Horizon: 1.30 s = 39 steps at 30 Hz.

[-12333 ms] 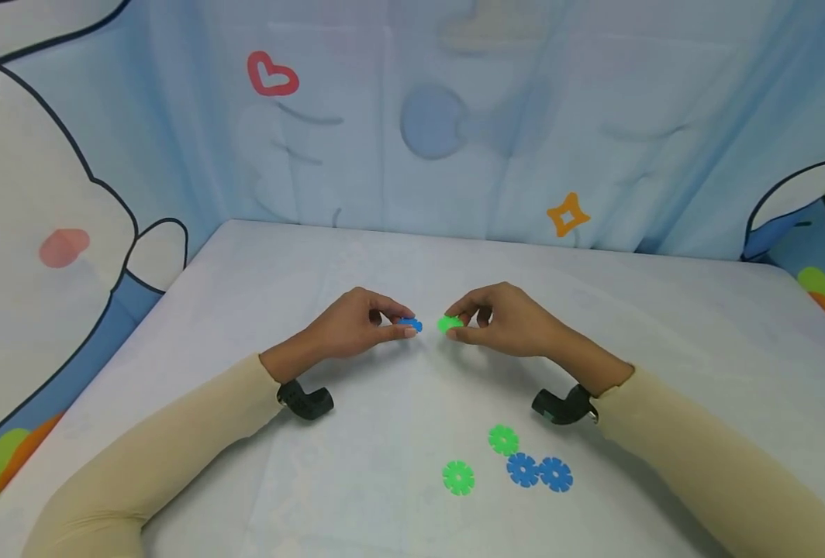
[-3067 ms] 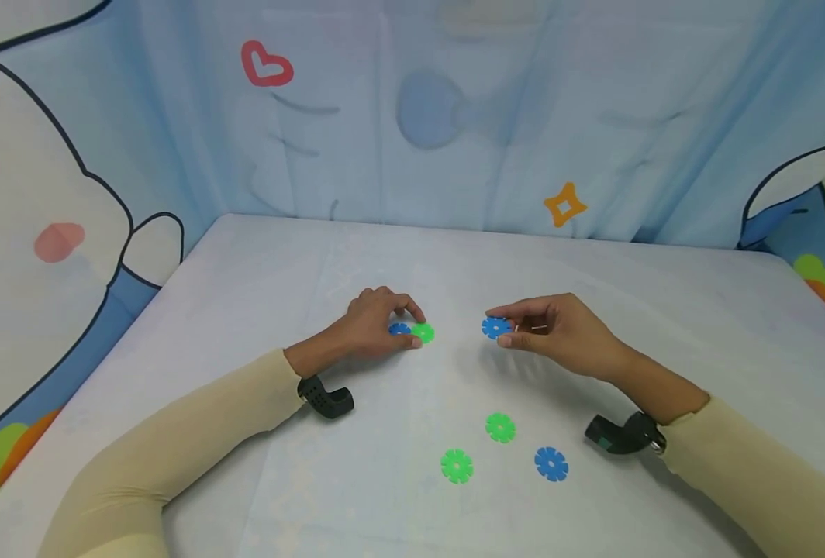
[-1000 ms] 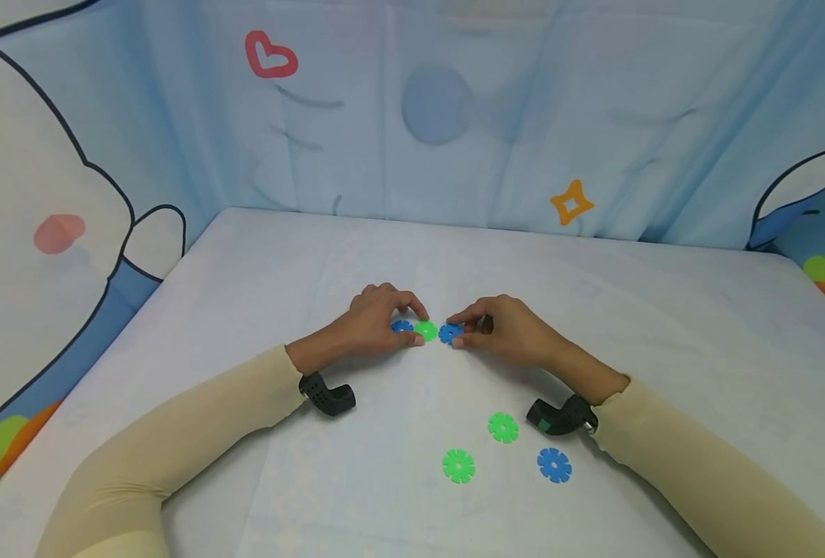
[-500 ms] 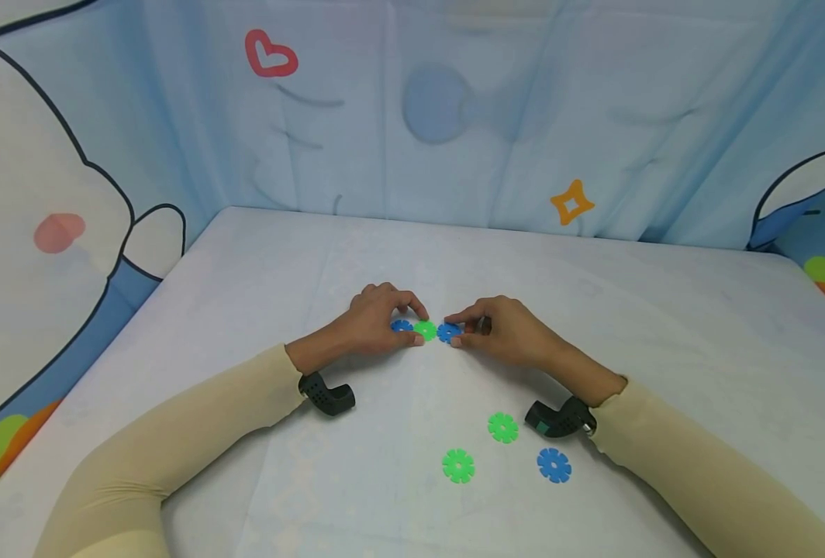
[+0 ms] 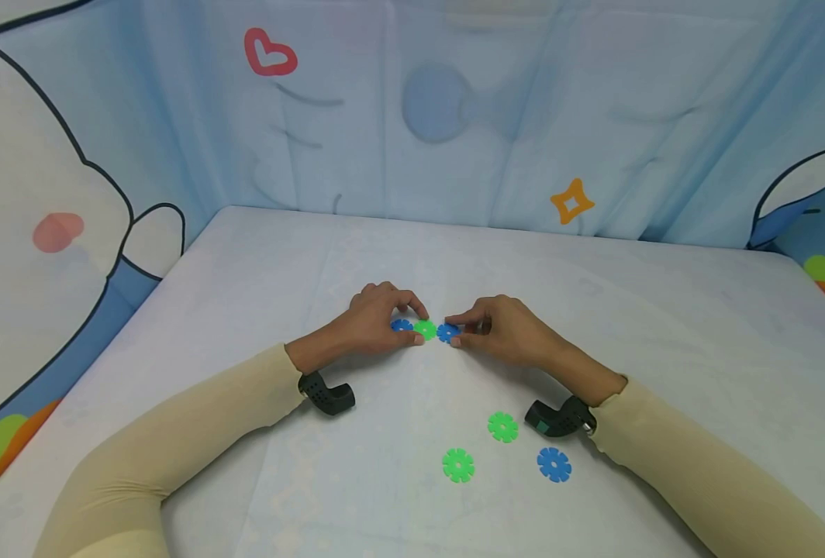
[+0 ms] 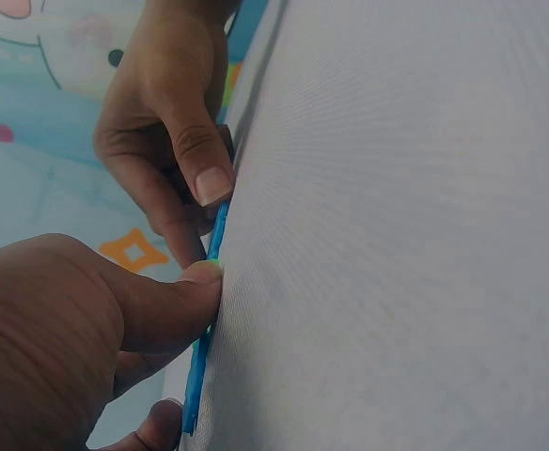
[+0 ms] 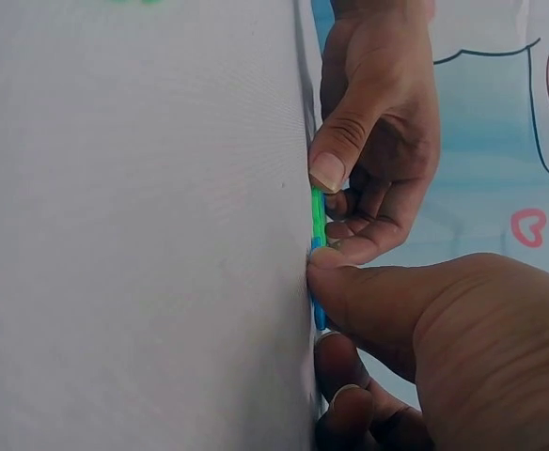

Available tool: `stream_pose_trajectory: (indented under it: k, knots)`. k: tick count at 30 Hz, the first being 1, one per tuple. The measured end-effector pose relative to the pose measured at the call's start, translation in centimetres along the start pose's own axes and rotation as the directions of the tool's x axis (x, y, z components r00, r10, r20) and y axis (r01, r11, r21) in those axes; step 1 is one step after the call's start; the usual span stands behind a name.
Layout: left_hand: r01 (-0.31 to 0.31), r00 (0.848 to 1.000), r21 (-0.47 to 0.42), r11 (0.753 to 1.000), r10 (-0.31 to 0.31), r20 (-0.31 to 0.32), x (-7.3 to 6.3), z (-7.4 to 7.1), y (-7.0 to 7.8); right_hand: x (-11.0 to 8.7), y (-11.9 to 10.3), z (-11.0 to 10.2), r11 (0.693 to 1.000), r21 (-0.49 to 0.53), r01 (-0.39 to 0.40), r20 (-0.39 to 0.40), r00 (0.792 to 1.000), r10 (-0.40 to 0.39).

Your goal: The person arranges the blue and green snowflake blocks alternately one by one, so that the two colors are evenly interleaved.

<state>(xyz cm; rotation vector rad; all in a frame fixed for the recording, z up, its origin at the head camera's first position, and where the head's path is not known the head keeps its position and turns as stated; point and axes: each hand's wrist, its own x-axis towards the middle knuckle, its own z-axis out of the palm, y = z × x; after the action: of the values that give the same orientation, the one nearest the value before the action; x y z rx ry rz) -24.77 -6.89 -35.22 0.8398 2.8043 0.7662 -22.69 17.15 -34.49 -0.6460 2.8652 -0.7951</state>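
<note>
In the head view my left hand (image 5: 374, 319) pinches a green notched disc (image 5: 425, 330) between thumb and forefinger. A blue notched disc (image 5: 402, 325) lies against its left side, partly covered by that hand. My right hand (image 5: 506, 329) pinches another blue notched disc (image 5: 447, 333), whose edge meets the green one's right side. The three form a row low over the table. Both wrist views show the row edge-on, with the green disc (image 7: 318, 214) in the right wrist view; how deep the slots sit cannot be seen.
Nearer me on the white-covered table (image 5: 301, 480) lie two loose green discs, one in front (image 5: 458, 466) and one farther back (image 5: 502, 427). A loose blue disc (image 5: 554, 465) lies to their right, near my right wrist's camera (image 5: 559, 417). A printed curtain (image 5: 357, 139) hangs behind.
Earlier, the left hand held only a blue disc and the right a green one. The green disc joined the left blue one; the right hand took a blue disc from the table and brought it leftward against the green.
</note>
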Motion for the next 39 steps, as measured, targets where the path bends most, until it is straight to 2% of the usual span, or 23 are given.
stream_pose_trajectory:
  k: [29, 39]
  knots:
    - [0.008, 1.0, 0.005, 1.0, -0.008, 0.015, 0.1, -0.1, 0.0, 0.0, 0.0, 0.0, 1.0, -0.01, 0.007, -0.003, 1.0, -0.007]
    - [0.025, 0.999, -0.001, 1.0, -0.025, 0.025, -0.1, -0.1, 0.3, -0.6, -0.8, -1.4, 0.999, 0.035, -0.014, 0.057, 0.998, 0.012]
